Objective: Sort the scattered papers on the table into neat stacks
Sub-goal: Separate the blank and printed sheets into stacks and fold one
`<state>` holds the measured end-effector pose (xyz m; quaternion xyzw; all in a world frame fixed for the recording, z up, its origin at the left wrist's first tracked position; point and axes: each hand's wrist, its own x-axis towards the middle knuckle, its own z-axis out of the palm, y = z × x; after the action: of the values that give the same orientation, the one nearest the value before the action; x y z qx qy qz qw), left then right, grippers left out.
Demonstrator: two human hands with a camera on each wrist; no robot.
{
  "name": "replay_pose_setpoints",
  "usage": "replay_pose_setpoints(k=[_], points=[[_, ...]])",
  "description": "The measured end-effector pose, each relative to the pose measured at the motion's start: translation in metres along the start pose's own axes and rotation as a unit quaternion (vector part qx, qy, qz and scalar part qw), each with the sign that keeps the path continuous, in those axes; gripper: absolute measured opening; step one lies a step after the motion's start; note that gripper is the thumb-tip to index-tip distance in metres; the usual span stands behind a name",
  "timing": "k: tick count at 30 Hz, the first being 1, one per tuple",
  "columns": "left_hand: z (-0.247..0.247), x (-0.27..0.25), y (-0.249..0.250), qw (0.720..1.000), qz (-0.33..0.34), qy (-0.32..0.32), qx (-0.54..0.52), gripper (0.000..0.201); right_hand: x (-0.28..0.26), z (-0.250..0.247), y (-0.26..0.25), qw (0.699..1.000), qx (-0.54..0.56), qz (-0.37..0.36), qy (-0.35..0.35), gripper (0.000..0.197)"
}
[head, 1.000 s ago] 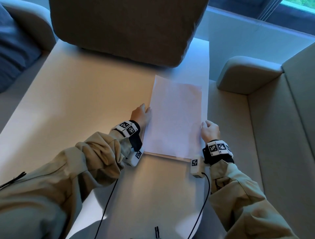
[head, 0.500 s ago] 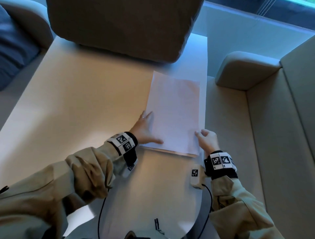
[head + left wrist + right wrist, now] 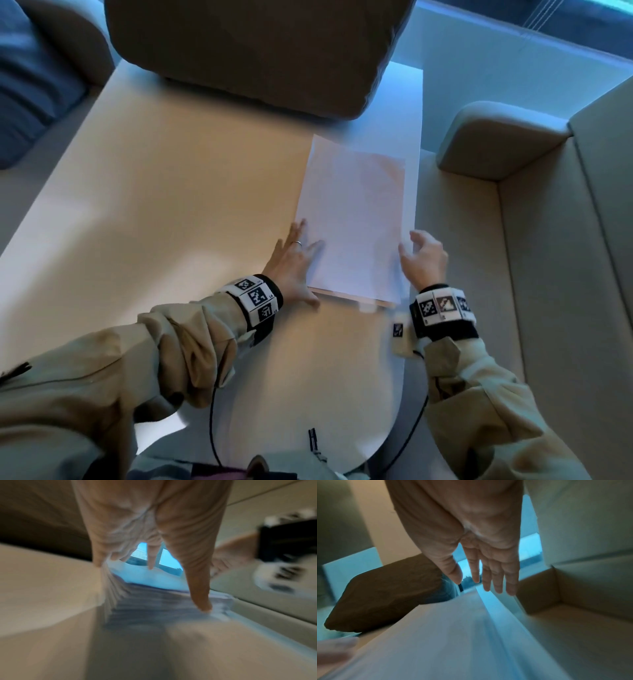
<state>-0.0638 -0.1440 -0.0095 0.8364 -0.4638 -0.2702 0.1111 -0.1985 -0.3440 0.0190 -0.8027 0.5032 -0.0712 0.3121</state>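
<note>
matt paper stack [image 3: 352,219], smooth table [image 3: 164,205]

A lounge: low table [image 3: 171,205] between sofa [image 3: 565,240] and brown cushion [image 3: 257,51].

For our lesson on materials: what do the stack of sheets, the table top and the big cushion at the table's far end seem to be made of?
Stack of sheets: paper, matt white; thin layered edges show in the left wrist view.
Table top: probably laminate or painted board, smooth pale surface with a soft sheen; uncertain.
Cushion: woven fabric, matt grey-brown, with rounded, padded corners.
</note>
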Motion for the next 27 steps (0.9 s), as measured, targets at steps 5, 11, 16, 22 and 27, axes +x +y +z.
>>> replay_pose_setpoints(k=[5, 11, 16, 22, 27], points=[[0.018, 0.003, 0.011, 0.988, 0.142, 0.021, 0.051, 0.065, 0.062, -0.012, -0.041, 0.991, -0.078, -0.111, -0.005, 0.038], [0.018, 0.013, 0.004, 0.981, 0.184, 0.062, 0.018, 0.057, 0.132, -0.005, -0.065, 0.948, -0.244, -0.18, -0.093, 0.049], [0.023, 0.013, -0.004, 0.977, 0.202, 0.076, 0.003, 0.053, 0.164, 0.0, -0.064, 0.935, -0.275, -0.188, -0.117, 0.05], [0.033, 0.016, -0.001, 0.966, 0.228, 0.117, 0.015, 0.055, 0.186, 0.013, -0.075, 0.936, -0.256, -0.213, -0.115, 0.053], [0.033, 0.019, -0.003, 0.966, 0.225, 0.125, 0.018, 0.054, 0.194, 0.017, -0.082, 0.933, -0.273, -0.197, -0.125, 0.043]])
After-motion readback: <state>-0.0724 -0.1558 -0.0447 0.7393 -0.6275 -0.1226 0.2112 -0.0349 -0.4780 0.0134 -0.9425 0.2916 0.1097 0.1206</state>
